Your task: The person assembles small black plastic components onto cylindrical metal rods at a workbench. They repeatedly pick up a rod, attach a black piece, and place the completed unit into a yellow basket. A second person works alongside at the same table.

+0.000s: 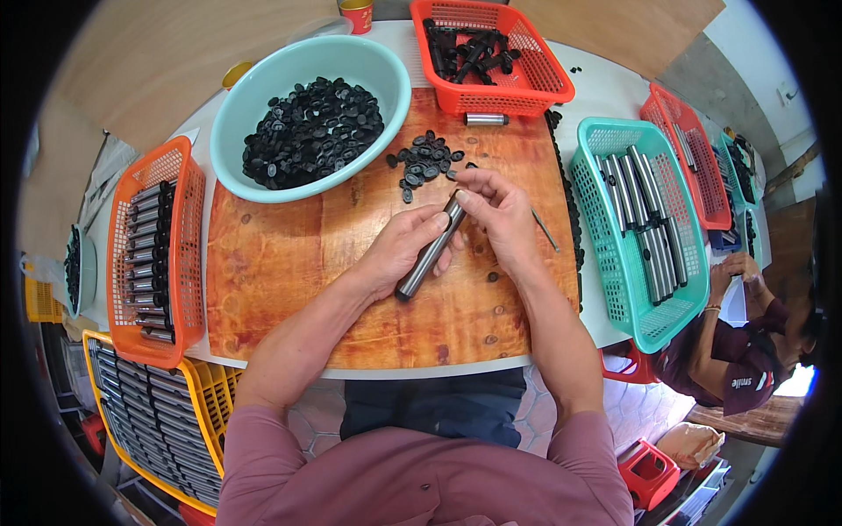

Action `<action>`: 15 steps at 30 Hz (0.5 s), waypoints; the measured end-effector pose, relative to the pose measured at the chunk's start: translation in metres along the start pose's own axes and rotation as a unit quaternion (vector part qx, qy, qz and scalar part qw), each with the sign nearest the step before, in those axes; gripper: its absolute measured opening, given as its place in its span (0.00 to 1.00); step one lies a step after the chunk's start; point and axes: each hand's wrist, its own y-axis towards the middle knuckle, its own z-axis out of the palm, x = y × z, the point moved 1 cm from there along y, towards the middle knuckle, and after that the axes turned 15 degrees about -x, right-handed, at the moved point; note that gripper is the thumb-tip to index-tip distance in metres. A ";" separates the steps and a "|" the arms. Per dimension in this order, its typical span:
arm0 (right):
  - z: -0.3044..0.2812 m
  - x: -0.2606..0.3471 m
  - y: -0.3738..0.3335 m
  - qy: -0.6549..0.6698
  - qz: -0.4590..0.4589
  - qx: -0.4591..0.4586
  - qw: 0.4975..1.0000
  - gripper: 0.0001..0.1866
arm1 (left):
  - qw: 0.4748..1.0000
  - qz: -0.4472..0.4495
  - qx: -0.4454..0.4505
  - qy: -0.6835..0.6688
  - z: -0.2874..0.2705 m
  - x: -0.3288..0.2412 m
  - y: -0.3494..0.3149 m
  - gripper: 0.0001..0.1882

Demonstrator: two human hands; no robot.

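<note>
My left hand [405, 245] is wrapped round a silver metal tube [430, 255] with dark ends, held at a slant above the wooden board [307, 280]. At the tube's upper end, my right hand [495, 215] is closed, with thumb and fingertips pressed against it. Whether a small black piece sits between those fingertips is hidden. Just beyond my hands lies a loose pile of small oval black plastic pieces [425, 160]. A thin dark rod [545, 230] rests on the board to the right of my right hand.
A pale-green basin [226, 140] full of black pieces stands far left. Tubes fill an orange basket [190, 263] on the left and a green basket [589, 289] on the right. At the back, a red basket [526, 103] holds black parts beside another tube [486, 119]. A co-worker [728, 351] sits right.
</note>
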 end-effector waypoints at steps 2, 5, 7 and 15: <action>-0.003 0.006 0.000 0.024 0.021 -0.009 0.999 0.17 | 0.999 0.003 -0.014 0.036 -0.001 -0.003 0.001 0.16; -0.006 0.004 0.000 0.061 -0.009 -0.006 0.998 0.18 | 0.995 0.030 -0.012 0.099 -0.006 -0.006 0.004 0.17; -0.005 0.006 0.000 0.068 -0.025 -0.013 0.997 0.18 | 0.990 0.064 -0.007 0.123 -0.005 -0.009 0.004 0.17; -0.015 0.012 0.006 0.078 -0.025 0.049 0.995 0.12 | 0.942 0.201 -0.058 0.262 0.007 -0.012 -0.012 0.17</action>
